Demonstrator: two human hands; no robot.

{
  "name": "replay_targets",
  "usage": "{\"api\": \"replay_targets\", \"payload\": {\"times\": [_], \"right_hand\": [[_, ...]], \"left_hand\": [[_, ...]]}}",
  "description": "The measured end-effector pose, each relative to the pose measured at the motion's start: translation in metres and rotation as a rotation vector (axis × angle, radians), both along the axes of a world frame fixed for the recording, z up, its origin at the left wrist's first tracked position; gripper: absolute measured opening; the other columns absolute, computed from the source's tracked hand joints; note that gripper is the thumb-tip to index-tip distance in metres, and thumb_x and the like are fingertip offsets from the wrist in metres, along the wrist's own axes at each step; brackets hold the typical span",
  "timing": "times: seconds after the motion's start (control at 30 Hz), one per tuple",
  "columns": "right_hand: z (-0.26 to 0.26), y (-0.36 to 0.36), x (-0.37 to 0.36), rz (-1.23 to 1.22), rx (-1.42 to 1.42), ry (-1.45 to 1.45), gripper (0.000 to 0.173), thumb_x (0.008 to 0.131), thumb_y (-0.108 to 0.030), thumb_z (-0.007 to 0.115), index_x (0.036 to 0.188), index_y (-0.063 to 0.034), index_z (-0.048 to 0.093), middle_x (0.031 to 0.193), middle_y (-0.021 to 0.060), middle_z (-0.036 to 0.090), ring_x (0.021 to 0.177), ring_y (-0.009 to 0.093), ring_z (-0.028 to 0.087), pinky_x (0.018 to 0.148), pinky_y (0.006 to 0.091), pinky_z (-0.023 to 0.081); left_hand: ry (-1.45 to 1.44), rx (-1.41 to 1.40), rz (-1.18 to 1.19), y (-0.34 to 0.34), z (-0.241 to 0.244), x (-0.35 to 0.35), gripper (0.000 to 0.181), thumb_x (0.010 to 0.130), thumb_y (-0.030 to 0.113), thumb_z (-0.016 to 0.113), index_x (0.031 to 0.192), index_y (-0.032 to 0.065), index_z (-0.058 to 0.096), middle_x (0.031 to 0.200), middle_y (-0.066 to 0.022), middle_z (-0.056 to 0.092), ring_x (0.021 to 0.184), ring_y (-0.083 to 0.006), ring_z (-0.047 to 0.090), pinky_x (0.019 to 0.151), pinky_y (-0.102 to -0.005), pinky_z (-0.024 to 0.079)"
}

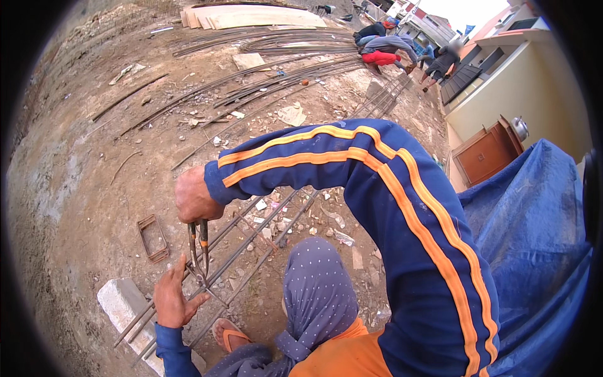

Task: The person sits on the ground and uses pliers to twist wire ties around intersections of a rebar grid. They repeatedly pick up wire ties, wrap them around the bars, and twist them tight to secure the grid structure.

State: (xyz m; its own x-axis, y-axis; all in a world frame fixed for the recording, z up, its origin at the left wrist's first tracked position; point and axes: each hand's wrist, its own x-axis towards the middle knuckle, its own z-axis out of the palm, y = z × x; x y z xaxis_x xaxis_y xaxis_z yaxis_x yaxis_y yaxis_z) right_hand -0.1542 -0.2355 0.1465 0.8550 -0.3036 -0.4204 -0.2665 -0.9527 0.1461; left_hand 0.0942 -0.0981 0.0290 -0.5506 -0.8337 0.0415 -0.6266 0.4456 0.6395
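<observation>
My right hand (199, 194) is closed around the handles of a pair of end-cutting pincers (199, 249), which point down. The pincers' jaws meet the bars of a long rebar cage (249, 238), where a thin crosspiece joins them. My left hand (172, 298) lies against the cage close to the jaws, its thumb and fingers spread apart. Its palm side is partly hidden. The near ends of the bars rest over a pale concrete block (123, 301). A loose rectangular rebar stirrup (153, 239) lies on the soil to the left.
Loose rebar (282, 85) spreads over the ground ahead. Several people (386, 49) crouch or stand at the far right, near another rebar cage (384, 96). A blue tarpaulin (527, 245) and a brown wooden cabinet (487, 153) are on the right. Rubble (292, 115) litters the soil.
</observation>
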Motion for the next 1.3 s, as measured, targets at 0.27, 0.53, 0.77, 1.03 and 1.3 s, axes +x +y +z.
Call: {"api": "replay_targets", "payload": {"times": [0.27, 0.53, 0.77, 1.03, 1.3], "right_hand": [[-0.012, -0.016, -0.004, 0.077, 0.031, -0.055, 0.01, 0.072, -0.02, 0.072, 0.078, -0.012, 0.072, 0.073, 0.0108, 0.07, 0.076, 0.035, 0.072, 0.066, 0.0474, 0.057], [-0.015, -0.033, 0.007, 0.148, 0.049, -0.086, 0.009, 0.07, -0.02, 0.072, 0.076, -0.0121, 0.071, 0.071, 0.0107, 0.069, 0.074, 0.035, 0.071, 0.063, 0.0478, 0.056], [-0.015, -0.038, 0.009, 0.176, 0.068, -0.015, 0.013, 0.071, -0.023, 0.071, 0.079, -0.013, 0.073, 0.074, 0.0115, 0.071, 0.078, 0.036, 0.071, 0.068, 0.0489, 0.056], [-0.023, -0.052, 0.019, 0.236, 0.111, -0.037, 0.013, 0.069, -0.022, 0.072, 0.077, -0.0118, 0.07, 0.072, 0.0114, 0.069, 0.074, 0.037, 0.069, 0.064, 0.0489, 0.054], [-0.024, -0.042, 0.011, 0.177, 0.089, -0.023, 0.013, 0.068, -0.022, 0.071, 0.076, -0.0115, 0.071, 0.073, 0.0116, 0.069, 0.076, 0.037, 0.069, 0.066, 0.0494, 0.055]], "left_hand": [[-0.012, -0.096, 0.029, 0.005, -0.008, -0.003, 0.096, 0.058, 0.028, 0.092, 0.144, 0.0101, 0.053, 0.128, -0.0164, 0.065, 0.115, -0.0363, 0.061, 0.095, -0.0449, 0.044], [-0.007, -0.122, 0.039, 0.005, -0.009, -0.003, 0.093, 0.06, 0.026, 0.09, 0.144, 0.01, 0.053, 0.128, -0.016, 0.064, 0.114, -0.0361, 0.059, 0.096, -0.0469, 0.041], [-0.003, -0.114, 0.043, 0.007, -0.01, -0.006, 0.091, 0.059, 0.024, 0.087, 0.142, 0.0094, 0.053, 0.127, -0.0162, 0.064, 0.11, -0.036, 0.058, 0.096, -0.0469, 0.04], [0.001, -0.151, 0.054, 0.008, -0.007, -0.005, 0.089, 0.06, 0.024, 0.086, 0.141, 0.0095, 0.054, 0.125, -0.0167, 0.063, 0.109, -0.0371, 0.058, 0.096, -0.0475, 0.04], [-0.058, -0.172, 0.04, 0.009, -0.01, -0.008, 0.091, 0.06, 0.027, 0.086, 0.142, 0.0091, 0.052, 0.124, -0.0169, 0.064, 0.108, -0.0375, 0.059, 0.092, -0.0466, 0.041]]}}
